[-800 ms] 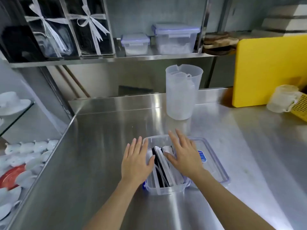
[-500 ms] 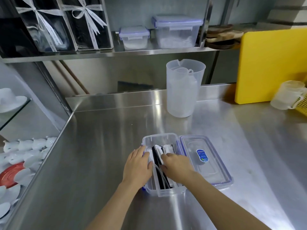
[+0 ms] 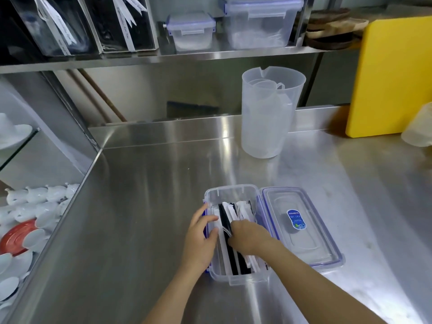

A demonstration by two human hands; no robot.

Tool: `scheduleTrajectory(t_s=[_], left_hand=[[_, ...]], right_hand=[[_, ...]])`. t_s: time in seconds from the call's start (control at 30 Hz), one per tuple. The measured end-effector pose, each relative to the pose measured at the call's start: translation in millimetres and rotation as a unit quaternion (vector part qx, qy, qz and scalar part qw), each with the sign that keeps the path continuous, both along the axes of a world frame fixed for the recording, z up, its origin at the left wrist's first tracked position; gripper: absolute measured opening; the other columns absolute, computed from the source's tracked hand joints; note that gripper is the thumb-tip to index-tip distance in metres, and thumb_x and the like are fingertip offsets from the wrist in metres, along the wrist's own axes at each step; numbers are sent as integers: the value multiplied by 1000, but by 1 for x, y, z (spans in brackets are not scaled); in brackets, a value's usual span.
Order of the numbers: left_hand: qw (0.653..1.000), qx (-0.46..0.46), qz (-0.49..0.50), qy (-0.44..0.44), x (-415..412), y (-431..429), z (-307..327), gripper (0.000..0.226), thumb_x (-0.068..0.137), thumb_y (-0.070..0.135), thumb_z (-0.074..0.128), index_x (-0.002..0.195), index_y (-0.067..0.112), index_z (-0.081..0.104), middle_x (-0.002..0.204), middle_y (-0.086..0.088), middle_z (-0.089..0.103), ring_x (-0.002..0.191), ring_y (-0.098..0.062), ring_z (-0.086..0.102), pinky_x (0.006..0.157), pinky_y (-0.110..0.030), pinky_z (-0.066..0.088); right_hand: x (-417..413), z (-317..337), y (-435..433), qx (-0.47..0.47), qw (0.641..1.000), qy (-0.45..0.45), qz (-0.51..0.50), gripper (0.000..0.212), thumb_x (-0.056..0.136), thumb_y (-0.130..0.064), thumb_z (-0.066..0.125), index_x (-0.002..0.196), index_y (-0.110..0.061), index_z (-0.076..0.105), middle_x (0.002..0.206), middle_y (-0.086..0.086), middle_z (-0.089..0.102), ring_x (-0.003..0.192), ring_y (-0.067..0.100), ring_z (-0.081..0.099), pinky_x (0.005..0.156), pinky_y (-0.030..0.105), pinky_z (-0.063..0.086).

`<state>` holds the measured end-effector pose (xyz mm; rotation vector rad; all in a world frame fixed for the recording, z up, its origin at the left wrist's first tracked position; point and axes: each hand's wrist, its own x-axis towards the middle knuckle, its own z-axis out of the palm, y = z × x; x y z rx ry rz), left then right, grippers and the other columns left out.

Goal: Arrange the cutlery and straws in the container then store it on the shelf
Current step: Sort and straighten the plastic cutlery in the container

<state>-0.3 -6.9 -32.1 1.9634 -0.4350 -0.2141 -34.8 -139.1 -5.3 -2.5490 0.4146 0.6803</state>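
Observation:
A clear plastic container (image 3: 233, 194) with blue clips sits on the steel counter near me. Black and white wrapped cutlery and straws (image 3: 236, 211) lie lengthwise inside it. Its lid (image 3: 301, 230), with a blue label, lies flat on the counter touching the container's right side. My left hand (image 3: 201, 239) grips the container's left wall, thumb inside against the packets. My right hand (image 3: 247, 237) reaches into the container with fingers curled down among the packets; the fingertips are hidden.
A translucent jug (image 3: 268, 113) holding a smaller cup stands behind. A yellow cutting board (image 3: 392, 76) leans at the right. The shelf (image 3: 163, 58) above carries two lidded containers (image 3: 259, 22) and clear boxes. White cups and a red plate (image 3: 16, 235) lie lower left.
Both hands went from lying flat over the container to working at it: the left now grips the left wall, the right has dug into the packets. The camera moved closer.

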Motion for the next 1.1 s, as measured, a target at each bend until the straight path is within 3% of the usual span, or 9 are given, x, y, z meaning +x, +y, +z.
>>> scheduleTrajectory(t_s=[0.1, 0.23, 0.33, 0.43, 0.5, 0.6, 0.7, 0.87, 1.1], left_hand=[[993, -84, 27, 81, -1, -3, 4, 29, 85, -4, 56, 95, 22, 65, 132, 15, 46, 122, -1, 45, 100, -19, 35], [952, -188, 139, 199, 4, -1, 18, 21, 84, 5, 60, 86, 23, 70, 106, 4, 70, 91, 0, 63, 73, -9, 45], [902, -286, 173, 272, 13, 3, 30, 17, 88, 11, 54, 98, 16, 66, 110, -4, 68, 102, -12, 61, 87, -22, 43], [854, -374, 135, 336, 17, 4, 45, 41, 85, 26, 58, 120, 7, 54, 119, -10, 62, 107, -18, 60, 92, -32, 44], [837, -382, 100, 380, 16, 1, 55, 51, 68, 41, 66, 108, 10, 61, 114, -8, 67, 106, -20, 62, 92, -36, 47], [819, -375, 62, 430, 13, -4, 65, 44, 61, 42, 71, 95, 14, 68, 99, -4, 75, 92, -15, 70, 79, -33, 53], [809, -384, 93, 436, 14, -7, 61, 17, 79, 22, 65, 93, 12, 64, 83, -6, 73, 75, -15, 70, 61, -25, 56], [777, -412, 136, 456, 20, -1, 54, 13, 92, 15, 48, 90, 9, 60, 66, -1, 65, 65, -15, 59, 49, -22, 52], [723, -460, 143, 496, 21, 10, 45, 19, 93, 14, 43, 83, 6, 57, 41, 6, 32, 30, -7, 26, 28, -18, 24]], right_hand=[[0, 4, -5, 64, 995, -39, -65, 7, 85, -17, 47, 81, -12, 47, 69, -1, 50, 65, 19, 52, 53, 26, 40], [-2, 17, -6, 142, 967, -133, -165, 14, 86, -17, 51, 74, -9, 48, 71, 10, 55, 59, 22, 52, 53, 29, 42], [-4, 31, 0, 204, 934, -208, -205, 14, 85, -14, 53, 74, -8, 49, 68, 10, 53, 59, 22, 48, 57, 31, 41], [-5, 42, 14, 126, 947, -269, -123, 14, 86, -17, 53, 74, -11, 46, 64, 3, 50, 59, 19, 45, 58, 29, 37], [-5, 47, 27, 45, 952, -298, -47, 12, 87, -22, 50, 81, -11, 47, 70, 7, 57, 66, 26, 51, 60, 30, 39], [-3, 46, 41, -23, 954, -296, 38, 25, 88, -21, 43, 106, -6, 50, 89, 16, 66, 78, 36, 62, 67, 37, 47], [-7, 41, 44, -39, 948, -305, 83, 33, 92, -23, 40, 120, -6, 45, 97, 18, 66, 81, 38, 63, 68, 39, 49], [-19, 40, 31, 88, 949, -297, 54, 31, 92, -39, 49, 104, -11, 55, 86, 3, 63, 71, 21, 56, 66, 32, 45], [-6, 13, 9, -141, 970, -188, -55, 30, 90, -8, 44, 119, -4, 44, 127, 13, 48, 90, 30, 62, 66, 32, 47]])
